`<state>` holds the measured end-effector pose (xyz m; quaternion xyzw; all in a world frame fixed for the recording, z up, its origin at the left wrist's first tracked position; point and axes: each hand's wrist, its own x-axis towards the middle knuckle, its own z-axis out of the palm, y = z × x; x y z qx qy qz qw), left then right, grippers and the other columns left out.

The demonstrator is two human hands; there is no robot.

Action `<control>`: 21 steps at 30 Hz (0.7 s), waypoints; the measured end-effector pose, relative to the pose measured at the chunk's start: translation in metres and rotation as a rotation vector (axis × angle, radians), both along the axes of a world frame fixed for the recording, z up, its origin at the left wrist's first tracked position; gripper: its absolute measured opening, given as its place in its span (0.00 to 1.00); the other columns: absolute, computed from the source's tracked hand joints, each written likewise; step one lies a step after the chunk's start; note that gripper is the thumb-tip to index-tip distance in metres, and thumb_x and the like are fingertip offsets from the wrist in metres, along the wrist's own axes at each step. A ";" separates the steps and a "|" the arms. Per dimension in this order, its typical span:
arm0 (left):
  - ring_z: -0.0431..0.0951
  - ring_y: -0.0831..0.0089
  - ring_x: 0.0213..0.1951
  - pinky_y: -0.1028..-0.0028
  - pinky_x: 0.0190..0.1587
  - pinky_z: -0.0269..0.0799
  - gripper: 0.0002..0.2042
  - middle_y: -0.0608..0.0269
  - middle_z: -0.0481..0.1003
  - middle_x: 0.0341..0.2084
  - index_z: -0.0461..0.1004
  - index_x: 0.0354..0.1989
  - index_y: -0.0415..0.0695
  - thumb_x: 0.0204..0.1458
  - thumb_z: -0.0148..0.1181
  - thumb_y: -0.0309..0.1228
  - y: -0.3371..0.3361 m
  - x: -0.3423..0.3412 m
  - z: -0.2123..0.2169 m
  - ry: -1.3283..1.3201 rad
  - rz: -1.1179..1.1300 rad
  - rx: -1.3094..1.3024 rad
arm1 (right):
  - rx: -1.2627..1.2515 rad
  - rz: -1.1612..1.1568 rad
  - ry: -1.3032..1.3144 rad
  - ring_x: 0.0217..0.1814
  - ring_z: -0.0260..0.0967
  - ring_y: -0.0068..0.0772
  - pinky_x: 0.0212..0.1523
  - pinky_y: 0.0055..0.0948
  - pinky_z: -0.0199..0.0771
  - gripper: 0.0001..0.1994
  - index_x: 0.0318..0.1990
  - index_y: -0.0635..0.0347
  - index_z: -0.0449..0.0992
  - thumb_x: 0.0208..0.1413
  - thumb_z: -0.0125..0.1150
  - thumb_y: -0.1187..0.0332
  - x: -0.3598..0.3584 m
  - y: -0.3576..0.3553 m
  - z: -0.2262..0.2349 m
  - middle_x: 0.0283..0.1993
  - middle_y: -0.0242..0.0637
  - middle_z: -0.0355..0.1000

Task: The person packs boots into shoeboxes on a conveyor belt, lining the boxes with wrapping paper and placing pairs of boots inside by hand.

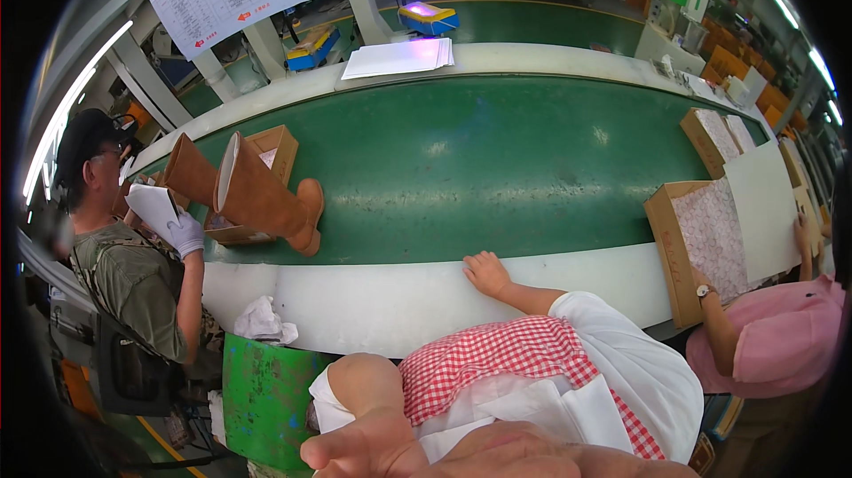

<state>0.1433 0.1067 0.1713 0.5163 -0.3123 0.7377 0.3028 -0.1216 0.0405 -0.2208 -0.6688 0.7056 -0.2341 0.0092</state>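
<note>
The front boot (266, 198) and back boot (189, 167), both tall and brown, are toward the left end of the counter (461, 194), with the front boot's toe and heel nearest its middle. They look fairly light, with soft shafts that would fold and a stiffer foot; the suede-like surface should grip well but mark easily, so a hold around the ankle seems best. The right hand (486, 274) rests palm down on the counter's white near edge, fingers loosely spread, holding nothing visible. The left hand (364, 450) is raised at the bottom of the view, well apart from the boots; whether it holds anything I cannot tell.

Behind the boots is a brown box (287, 158), with patterned paper showing inside. At the right end, a larger box (661, 243) is lined with patterned paper, a co-worker in pink holding a pale board (765, 212) beside it. Beyond, toward the far right corner, another box (701, 145) holds similar paper. A co-worker at the left end holds a white sheet (153, 205) in a gloved hand (185, 235)
</note>
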 end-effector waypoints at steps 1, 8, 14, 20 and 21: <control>0.63 0.76 0.26 0.79 0.29 0.64 0.26 0.63 0.63 0.31 0.52 0.68 0.53 0.60 0.41 0.24 0.001 -0.002 -0.001 0.001 0.003 0.007 | 0.002 -0.003 0.001 0.45 0.65 0.42 0.48 0.40 0.63 0.13 0.44 0.59 0.72 0.55 0.53 0.61 -0.001 0.001 0.001 0.38 0.41 0.71; 0.63 0.76 0.25 0.79 0.29 0.64 0.26 0.63 0.64 0.32 0.52 0.68 0.52 0.59 0.41 0.24 0.014 0.008 -0.010 0.007 0.039 0.049 | 0.043 -0.020 -0.014 0.45 0.65 0.42 0.49 0.41 0.62 0.14 0.44 0.58 0.72 0.56 0.52 0.60 -0.005 0.001 -0.002 0.39 0.42 0.71; 0.64 0.76 0.25 0.79 0.29 0.64 0.26 0.62 0.65 0.32 0.52 0.67 0.51 0.59 0.40 0.23 0.017 0.007 -0.012 0.004 0.074 0.080 | 0.019 -0.014 0.008 0.45 0.66 0.41 0.48 0.40 0.62 0.14 0.44 0.59 0.72 0.56 0.52 0.61 -0.005 0.000 -0.001 0.38 0.41 0.72; 0.64 0.77 0.25 0.79 0.28 0.64 0.26 0.62 0.65 0.33 0.52 0.67 0.50 0.59 0.40 0.23 0.014 -0.006 -0.006 -0.004 0.106 0.112 | 0.019 -0.011 -0.002 0.45 0.65 0.42 0.48 0.39 0.62 0.14 0.44 0.59 0.72 0.55 0.52 0.61 -0.005 -0.001 0.000 0.38 0.41 0.71; 0.64 0.77 0.25 0.79 0.28 0.64 0.26 0.62 0.65 0.33 0.52 0.67 0.49 0.59 0.40 0.23 0.010 -0.009 -0.003 -0.005 0.109 0.117 | 0.020 -0.012 -0.012 0.45 0.65 0.42 0.48 0.39 0.62 0.14 0.44 0.59 0.72 0.55 0.52 0.61 -0.006 -0.001 0.000 0.38 0.41 0.71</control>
